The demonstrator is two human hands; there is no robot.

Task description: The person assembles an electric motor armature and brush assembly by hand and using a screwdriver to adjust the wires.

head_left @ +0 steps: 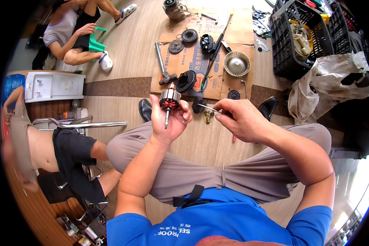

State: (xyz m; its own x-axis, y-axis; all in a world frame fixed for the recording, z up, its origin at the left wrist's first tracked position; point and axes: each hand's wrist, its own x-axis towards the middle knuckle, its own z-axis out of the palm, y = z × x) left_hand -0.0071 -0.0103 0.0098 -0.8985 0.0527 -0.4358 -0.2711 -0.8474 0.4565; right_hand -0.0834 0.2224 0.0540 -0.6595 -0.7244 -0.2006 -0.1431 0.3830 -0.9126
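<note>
My left hand (174, 129), palm up, has its fingers curled round a motor armature (168, 99). Red windings show on the armature, its copper-coloured end points away from me and its steel shaft points toward me. In my right hand (247, 119) a thin metal tool (209, 108) is pinched between thumb and fingers; most of its grip is hidden, so I cannot tell its kind. The tool's tip points left, apart from the armature, near a small black part (198, 104). Just beyond the armature lie a black round housing (186, 81) and a hammer (161, 61).
Flattened cardboard (213, 30) carries a silver blower wheel (236, 64), a black ring (189, 36) and other motor parts. Black crates (301, 37) and a stained cloth (332, 86) are at the right. One person (65, 33) sits far left; another (37, 139) reclines nearer.
</note>
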